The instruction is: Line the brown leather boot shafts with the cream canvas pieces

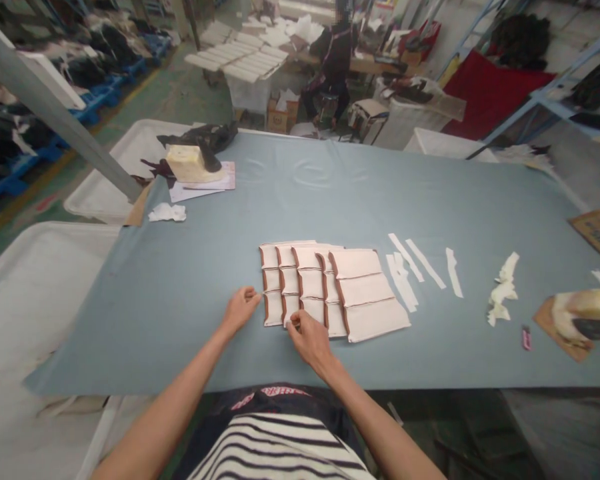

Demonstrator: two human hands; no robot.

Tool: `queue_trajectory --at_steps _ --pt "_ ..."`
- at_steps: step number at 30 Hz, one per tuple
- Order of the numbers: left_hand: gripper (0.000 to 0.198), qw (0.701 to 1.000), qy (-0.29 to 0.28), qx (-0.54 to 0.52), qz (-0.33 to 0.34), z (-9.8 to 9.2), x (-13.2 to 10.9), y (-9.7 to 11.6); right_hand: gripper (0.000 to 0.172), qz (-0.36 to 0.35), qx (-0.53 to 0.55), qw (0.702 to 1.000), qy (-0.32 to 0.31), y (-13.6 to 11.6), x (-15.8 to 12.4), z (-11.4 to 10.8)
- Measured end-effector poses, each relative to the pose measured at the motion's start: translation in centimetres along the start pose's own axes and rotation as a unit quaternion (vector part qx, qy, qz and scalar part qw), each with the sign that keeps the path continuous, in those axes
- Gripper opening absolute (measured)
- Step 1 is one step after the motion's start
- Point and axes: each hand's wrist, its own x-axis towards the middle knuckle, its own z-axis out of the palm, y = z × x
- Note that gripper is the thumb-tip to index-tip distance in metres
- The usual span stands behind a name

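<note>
Several cream fabric panels [373, 293] with brown edging lie overlapped in a row on the blue-green table cover [300, 200]. Each panel is crossed by dark seam lines. My left hand [240, 308] is at the left edge of the leftmost panel, its fingers bent and pressed together. Whether anything is between those fingertips is too small to tell. Lower down, my right hand [311, 341] has its thumb and fingers closed at the bottom edge of the second panel [290, 305] from the left.
White strips [425, 263] and a torn scrap [503, 290] lie to the right, near a small pink object [526, 337] and a yellowish block [587, 317]. Another such block [193, 163] sits on papers at the back left. A person [333, 60] sits beyond the table.
</note>
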Motion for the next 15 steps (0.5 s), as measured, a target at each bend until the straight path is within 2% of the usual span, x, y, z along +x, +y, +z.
queue_trajectory --at_steps 2,3,5,7,10,15 --pt "0.034 0.998 0.001 -0.021 -0.067 4.1 1.9 0.3 0.021 -0.039 -0.043 0.998 0.014 -0.3 1.0 -0.1" --pt "0.035 0.995 -0.001 -0.034 -0.09 5.6 2.6 0.6 0.026 -0.059 -0.061 0.996 0.015 -0.4 1.5 -0.1" --pt "0.036 0.991 -0.007 -0.063 -0.121 7.1 3.4 1.3 0.039 -0.095 -0.092 0.991 0.011 -0.3 2.4 0.0" --pt "0.035 0.986 -0.009 -0.097 -0.138 7.1 3.7 2.1 0.055 -0.121 -0.115 0.986 0.009 0.0 2.9 0.2" --pt "0.033 0.979 0.009 -0.142 -0.149 5.0 3.6 2.9 0.075 -0.134 -0.141 0.981 0.02 0.8 3.0 0.6" --pt "0.018 0.967 0.041 -0.194 -0.161 -2.3 2.4 4.3 0.061 -0.127 -0.171 0.976 0.041 1.9 3.3 1.4"
